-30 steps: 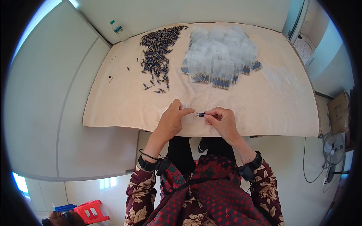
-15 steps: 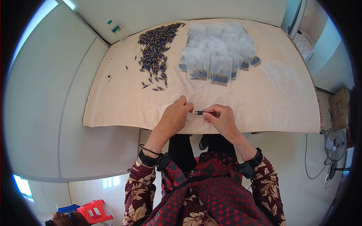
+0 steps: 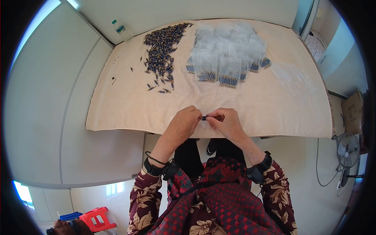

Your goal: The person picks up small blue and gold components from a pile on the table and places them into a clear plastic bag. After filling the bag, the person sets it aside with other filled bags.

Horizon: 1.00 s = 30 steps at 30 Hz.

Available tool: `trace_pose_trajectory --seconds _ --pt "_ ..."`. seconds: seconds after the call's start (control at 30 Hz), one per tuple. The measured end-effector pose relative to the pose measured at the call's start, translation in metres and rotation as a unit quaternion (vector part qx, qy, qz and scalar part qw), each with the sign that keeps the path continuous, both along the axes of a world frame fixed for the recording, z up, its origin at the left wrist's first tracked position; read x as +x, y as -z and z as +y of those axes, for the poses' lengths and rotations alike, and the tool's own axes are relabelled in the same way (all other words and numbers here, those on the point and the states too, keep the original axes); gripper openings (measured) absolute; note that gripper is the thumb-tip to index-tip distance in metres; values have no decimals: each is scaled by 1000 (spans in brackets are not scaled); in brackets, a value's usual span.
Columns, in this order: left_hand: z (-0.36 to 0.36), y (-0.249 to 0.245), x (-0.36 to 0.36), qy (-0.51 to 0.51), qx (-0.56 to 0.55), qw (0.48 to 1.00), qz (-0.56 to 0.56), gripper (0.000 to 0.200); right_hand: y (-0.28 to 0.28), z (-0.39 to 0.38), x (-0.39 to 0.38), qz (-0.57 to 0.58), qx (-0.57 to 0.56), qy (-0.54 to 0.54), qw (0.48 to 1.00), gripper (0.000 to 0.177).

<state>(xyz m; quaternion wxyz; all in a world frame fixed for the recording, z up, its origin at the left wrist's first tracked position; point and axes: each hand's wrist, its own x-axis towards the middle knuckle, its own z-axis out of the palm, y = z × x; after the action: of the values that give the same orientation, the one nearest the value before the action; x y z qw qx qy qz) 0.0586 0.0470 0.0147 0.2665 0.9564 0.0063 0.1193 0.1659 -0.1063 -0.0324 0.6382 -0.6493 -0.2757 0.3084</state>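
Small dark-blue pieces with gold-coloured ends (image 3: 204,118), perhaps two side by side, sit between my hands just above the cloth's front part. My right hand (image 3: 227,122) pinches their right end between thumb and fingertips. At their left end the fingers of my left hand (image 3: 185,122) are closed together, touching them. Their gold ends are mostly covered by my fingertips. Beyond my left hand spreads a loose pile of the same blue-and-gold pieces (image 3: 159,53). Farther right lies a heap of clear plastic bags (image 3: 229,45), several with rows of these pieces inside.
A cream cloth (image 3: 125,105) covers the table. At its right lie flat clear bags (image 3: 293,80). A water bottle (image 3: 122,30) stands at the back left. On the floor are a red stool (image 3: 98,219), a fan (image 3: 347,150) and a cardboard box (image 3: 352,111).
My left hand has moved right and its fingers have closed on the left end of the blue pieces. My right hand has shifted slightly left.
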Motion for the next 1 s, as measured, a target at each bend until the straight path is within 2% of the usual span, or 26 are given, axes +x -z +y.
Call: trace_pose_trajectory --seconds 0.07,0.17,0.33,0.6,0.7,0.83,1.0 --pt "-2 0 -1 1 -6 1000 -2 3 0 0 0 -1 -11 -10 1000 11" --pt "-4 2 -1 4 -18 1000 -6 4 -1 1 1 -113 1 -14 993 10" --pt "-5 5 -3 6 -46 999 -13 4 -8 -2 8 -51 -40 -58 996 10" --pt "-7 9 -6 1 -67 997 -29 6 -6 -1 10 -193 -71 -118 971 13" --pt "-6 13 -8 -3 -77 996 -36 7 -11 -1 5 -367 -90 -102 920 14" --pt "-1 21 -15 -23 -79 996 -30 11 -13 3 -6 -395 -119 -56 909 14" --pt "3 22 -36 -56 23 994 -94 36 -13 5 -13 -423 -123 -29 897 14"
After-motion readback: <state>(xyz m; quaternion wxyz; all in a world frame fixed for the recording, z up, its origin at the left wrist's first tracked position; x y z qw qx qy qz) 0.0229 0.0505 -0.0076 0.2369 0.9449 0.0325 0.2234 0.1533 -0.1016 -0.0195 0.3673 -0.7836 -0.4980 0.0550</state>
